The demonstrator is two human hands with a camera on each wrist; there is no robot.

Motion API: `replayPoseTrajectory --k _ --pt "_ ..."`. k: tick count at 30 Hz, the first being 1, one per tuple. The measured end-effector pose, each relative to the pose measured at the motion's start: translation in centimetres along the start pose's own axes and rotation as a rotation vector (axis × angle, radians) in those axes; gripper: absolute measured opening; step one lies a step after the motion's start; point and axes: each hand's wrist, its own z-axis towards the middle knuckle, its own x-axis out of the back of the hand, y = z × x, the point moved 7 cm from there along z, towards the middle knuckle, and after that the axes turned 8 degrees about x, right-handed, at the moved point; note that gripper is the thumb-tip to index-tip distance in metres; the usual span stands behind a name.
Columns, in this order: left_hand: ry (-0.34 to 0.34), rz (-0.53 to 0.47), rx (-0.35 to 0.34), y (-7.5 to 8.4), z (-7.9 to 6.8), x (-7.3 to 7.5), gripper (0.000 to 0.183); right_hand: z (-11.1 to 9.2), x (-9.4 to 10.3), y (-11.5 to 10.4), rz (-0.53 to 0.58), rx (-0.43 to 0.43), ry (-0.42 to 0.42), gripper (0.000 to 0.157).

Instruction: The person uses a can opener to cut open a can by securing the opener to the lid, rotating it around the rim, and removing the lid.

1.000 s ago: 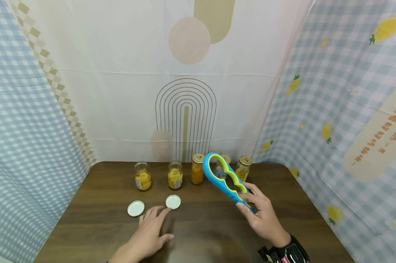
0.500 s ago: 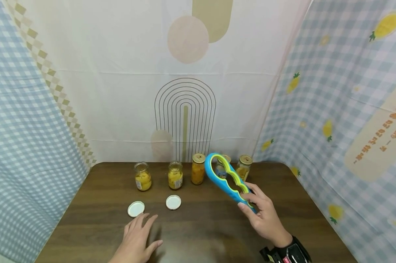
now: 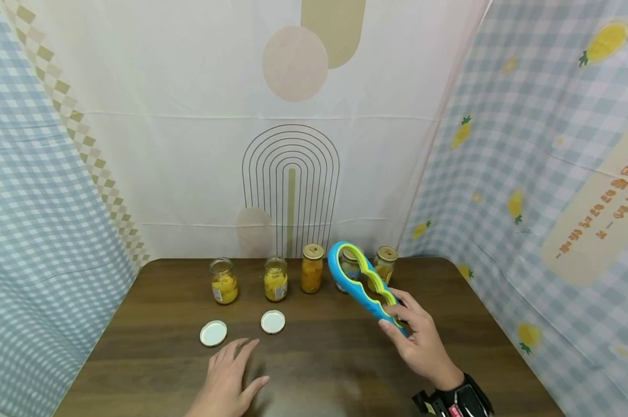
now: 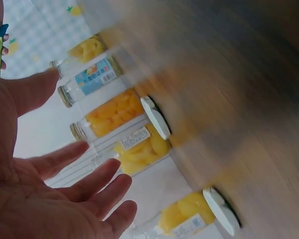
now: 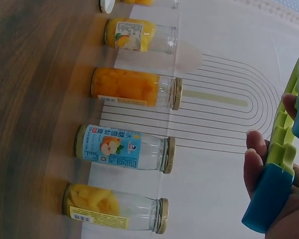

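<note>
My right hand grips a blue and green jar opener by its lower end, held up over the table. The left hand hovers above the wood near the front, fingers spread and holding nothing. Two white-sided lids lie just beyond it: the left lid and the right lid. Behind them stand two lidless jars of yellow fruit, the left jar and the right jar. A capped jar of orange fruit stands beside these. Rightward come a blue-labelled capped jar and a yellow-labelled capped jar.
The brown wooden table ends at a white printed cloth just behind the row of jars. Blue checked cloths hang at the left and right sides.
My left hand has drawn back from the right lid toward the table's front, then shifted slightly right. The right hand and jar opener have barely moved.
</note>
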Motion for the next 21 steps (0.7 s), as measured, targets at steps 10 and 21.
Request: replayPoseTrajectory --k 10,21 --pt "-0.039 -0.233 0.137 2.4 4.7 -1.3 0.063 0.2 0.0 -0.1 -0.013 0.011 -0.001 0.033" --pt "-0.252 -0.465 0.233 5.5 12.8 -6.8 0.088 0.6 0.3 0.2 -0.029 0.004 0.019 0.03"
